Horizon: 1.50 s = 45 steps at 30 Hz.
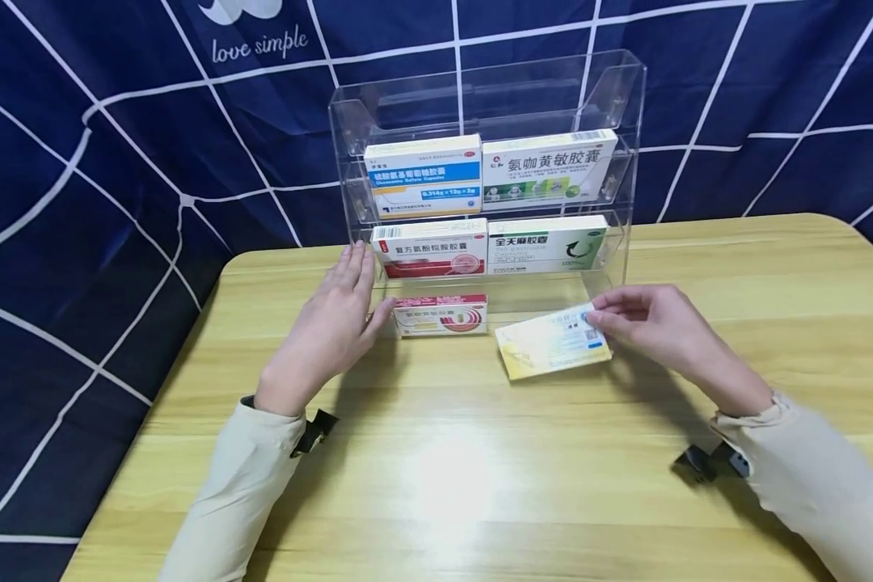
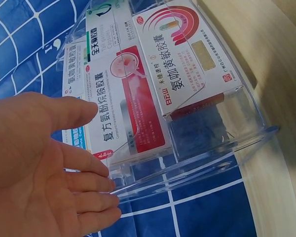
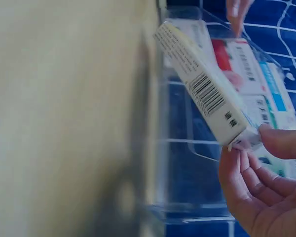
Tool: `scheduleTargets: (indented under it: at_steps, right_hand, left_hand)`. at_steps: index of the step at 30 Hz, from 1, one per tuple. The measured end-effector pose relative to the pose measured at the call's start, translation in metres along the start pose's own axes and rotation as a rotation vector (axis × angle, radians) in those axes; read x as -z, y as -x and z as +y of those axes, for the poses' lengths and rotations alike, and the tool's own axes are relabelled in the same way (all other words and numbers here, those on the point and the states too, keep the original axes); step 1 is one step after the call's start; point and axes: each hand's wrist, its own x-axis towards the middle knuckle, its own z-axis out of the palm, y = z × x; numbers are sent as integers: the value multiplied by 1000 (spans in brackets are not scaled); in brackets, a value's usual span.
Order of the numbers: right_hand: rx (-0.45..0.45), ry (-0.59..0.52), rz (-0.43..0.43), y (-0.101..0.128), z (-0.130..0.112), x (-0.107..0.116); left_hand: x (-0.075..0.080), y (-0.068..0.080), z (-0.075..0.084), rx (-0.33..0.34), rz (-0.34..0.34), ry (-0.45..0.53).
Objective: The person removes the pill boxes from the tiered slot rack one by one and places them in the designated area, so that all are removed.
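- Beige cloth sleeves (image 1: 221, 493), cut off below.
- Right hand (image 1: 647, 323) pinches a tilted, flat yellow-white box (image 1: 553, 343), print washed out, before the clear plastic rack (image 1: 407, 105).
- Left hand (image 1: 331, 319), fingers extended, beside rack; contact unclear.

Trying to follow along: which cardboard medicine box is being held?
The white-and-yellow rectangular cardboard box, pinched by the right hand; the other five boxes sit in the clear plastic rack.
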Motion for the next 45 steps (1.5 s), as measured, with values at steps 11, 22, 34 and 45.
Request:
scheduleTargets:
  at_steps: [11,22,34,45]
  right_hand:
    - [-178,-253,-204,-3,23,-18]
    - [-200,-374,-265,-8,31,-22]
    - [-152,-240,-310,-2,25,-21]
    - [140,328,-58,23,2,-29]
  left_hand:
    - [-1,-1,2,-9,23,-10]
    - [0,0,0,-6,16,-41]
    - [-2,0,1,-2,6,-34]
    - [-1,2,0,-5,10,-27]
